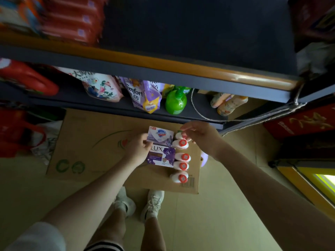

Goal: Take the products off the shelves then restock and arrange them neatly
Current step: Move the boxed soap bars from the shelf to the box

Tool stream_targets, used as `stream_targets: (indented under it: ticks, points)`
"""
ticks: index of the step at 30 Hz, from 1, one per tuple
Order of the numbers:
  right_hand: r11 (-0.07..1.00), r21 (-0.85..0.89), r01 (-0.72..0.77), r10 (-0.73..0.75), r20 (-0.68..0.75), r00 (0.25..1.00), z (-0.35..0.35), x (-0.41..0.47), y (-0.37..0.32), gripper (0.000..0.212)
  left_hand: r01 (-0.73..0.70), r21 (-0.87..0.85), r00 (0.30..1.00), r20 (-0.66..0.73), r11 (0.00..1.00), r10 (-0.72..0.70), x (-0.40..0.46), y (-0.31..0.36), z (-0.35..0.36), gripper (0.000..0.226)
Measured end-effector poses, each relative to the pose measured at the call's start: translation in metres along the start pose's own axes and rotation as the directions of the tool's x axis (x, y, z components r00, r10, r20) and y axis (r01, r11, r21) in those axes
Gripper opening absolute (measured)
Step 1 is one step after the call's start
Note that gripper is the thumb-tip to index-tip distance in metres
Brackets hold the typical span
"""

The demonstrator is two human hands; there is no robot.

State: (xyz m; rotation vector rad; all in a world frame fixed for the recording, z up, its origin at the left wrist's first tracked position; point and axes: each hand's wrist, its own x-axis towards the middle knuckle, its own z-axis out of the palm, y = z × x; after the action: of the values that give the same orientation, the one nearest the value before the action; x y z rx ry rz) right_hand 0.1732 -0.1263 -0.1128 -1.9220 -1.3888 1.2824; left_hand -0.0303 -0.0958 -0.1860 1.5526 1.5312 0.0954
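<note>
Seen from above: a person stands at a dark shelving unit, both bare arms reaching down to a flattened cardboard box (101,142) lying on the tiled floor (226,205) below the lowest shelf. On the cardboard stand two soap boxes and a row of five white bottles with red caps (181,157), the row running toward the person's white shoes (139,203). The left hand (139,149) has its grip closed on the pale Safeguard soap box (160,135), thumb and fingers pinching its left edge; this box lies just above, and touching, the purple Lux soap box (161,157), which lies flat on the cardboard just beside the bottles. The right hand (199,136) hovers over the farthest bottle (181,135), fingers curled toward its cap; whether its grip holds the bottle cannot be told. The lower shelf (112,107) carries, left to right, a red jug (30,78), a floral pouch (101,86), a purple Comfort refill pouch (143,96), a green pump bottle (175,102) and peach-coloured bottles (229,104) lying on their sides. The upper shelf (181,42) holds stacked red packs (72,20), blurred, at its left; its dark surface is bare at centre. A string (199,113) loops down from the right shelf post. Red bags (16,133) sit on the floor at far left.
</note>
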Motion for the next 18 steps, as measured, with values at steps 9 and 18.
stream_targets:
  ticks: [9, 18]
  points:
    - [0.886, -0.038, 0.462, -0.458, -0.226, 0.860, -0.013, 0.032, -0.130, 0.024, -0.494, 0.681, 0.563, -0.223, 0.540, 0.796, -0.007, 0.082, -0.180, 0.043]
    - [0.799, -0.549, 0.246, -0.463, -0.301, 0.833, -0.018, 0.164, -0.179, 0.044, -0.308, 0.816, 0.796, -0.062, 0.490, 0.602, 0.057, 0.117, -0.269, 0.124]
